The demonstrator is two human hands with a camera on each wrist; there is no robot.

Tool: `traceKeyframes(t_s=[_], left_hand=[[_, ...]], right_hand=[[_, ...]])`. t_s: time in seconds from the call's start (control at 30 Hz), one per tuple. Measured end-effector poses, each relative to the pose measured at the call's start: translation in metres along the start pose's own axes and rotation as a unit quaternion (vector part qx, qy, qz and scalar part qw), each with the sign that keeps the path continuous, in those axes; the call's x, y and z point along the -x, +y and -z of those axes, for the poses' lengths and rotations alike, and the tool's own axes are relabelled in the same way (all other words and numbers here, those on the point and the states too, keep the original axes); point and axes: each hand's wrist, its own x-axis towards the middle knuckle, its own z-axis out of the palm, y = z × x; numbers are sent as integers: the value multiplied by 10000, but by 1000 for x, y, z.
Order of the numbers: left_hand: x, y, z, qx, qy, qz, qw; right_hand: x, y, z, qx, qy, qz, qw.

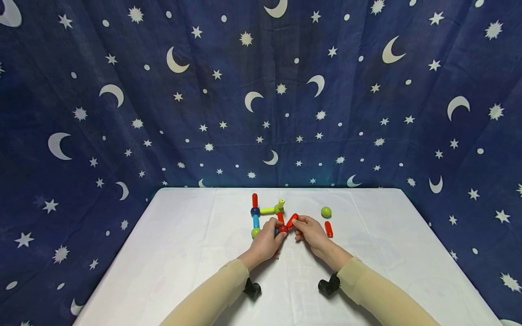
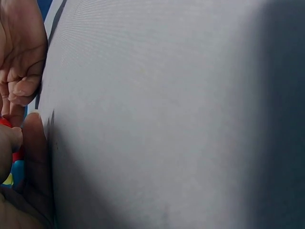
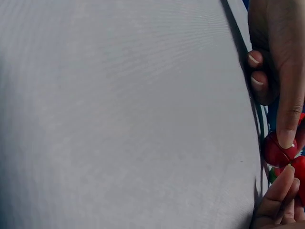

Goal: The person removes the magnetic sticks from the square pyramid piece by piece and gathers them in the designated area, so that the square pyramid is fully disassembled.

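Observation:
Colored balls and short sticks are joined into a roughly square frame in the head view. My left hand [image 1: 263, 242] grips the red ball [image 1: 283, 230] at its near right corner. Between thumb and fingers, my right hand [image 1: 313, 233] pinches a red stick [image 1: 292, 220] whose lower end meets that ball. Another red stick [image 1: 280, 218] runs back to a green ball holding a tilted lime stick [image 1: 281, 203]. A dark blue ball [image 1: 255, 212] and a near green ball [image 1: 255, 233] form the left side, joined by a light blue stick [image 1: 256, 221]. My left hand covers part of the near side.
Right of the frame lie a loose green ball [image 1: 326, 212] and a loose red stick [image 1: 328, 229]. Another red stick [image 1: 254, 200] extends back from the dark blue ball. A white cloth covers the table [image 1: 195, 271]; behind hangs a dark blue curtain [image 1: 228, 108] with moons and stars.

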Motion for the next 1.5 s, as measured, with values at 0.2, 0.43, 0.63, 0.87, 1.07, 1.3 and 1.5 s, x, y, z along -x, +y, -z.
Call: traceKeyframes(t_s=[0.2,0.43,0.63,0.87,1.07,1.3,1.5], left_hand=[[-1,0,-1,-86,-51,20,9999],[1,0,-1,62,-74,170,9998],[2,0,1,44,-76,252,9996],[1,-1,1,-160,13,91,9998],[1,-1,0,52,-43,108,9999],[1,-1,-1,198,-99,138,9997],[-1,0,-1,269,-112,162,9994]], right_hand=[[4,-10,16,118,-271,30,9996],[4,-40,70,540,-243,-15,9982],[2,-43,123,1725,189,-134,9847],[6,-25,142,2362,146,-636,9695],[8,-21,140,2719,199,-511,9608],[9,-20,140,2869,203,-400,9569],[10,-17,138,2932,275,-296,9552]])
